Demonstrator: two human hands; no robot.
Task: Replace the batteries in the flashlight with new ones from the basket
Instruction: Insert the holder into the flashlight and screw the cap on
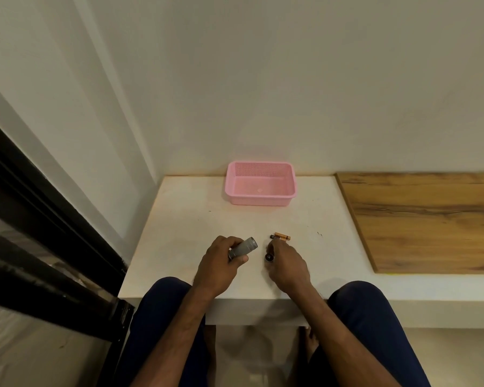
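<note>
My left hand (221, 263) grips a grey metal flashlight (242, 247), its round end pointing up and to the right. My right hand (287, 263) is closed around a small dark round part (269, 257), possibly the flashlight's cap or battery holder. Copper-and-black batteries (281, 236) lie on the white table just beyond my right fingertips. The pink perforated basket (260, 201) stands at the back of the table against the wall; I see no batteries inside it.
The white table (185, 227) ends at the front edge near my knees. A wooden board (428, 219) covers the surface to the right. A black window frame (39, 219) runs along the left.
</note>
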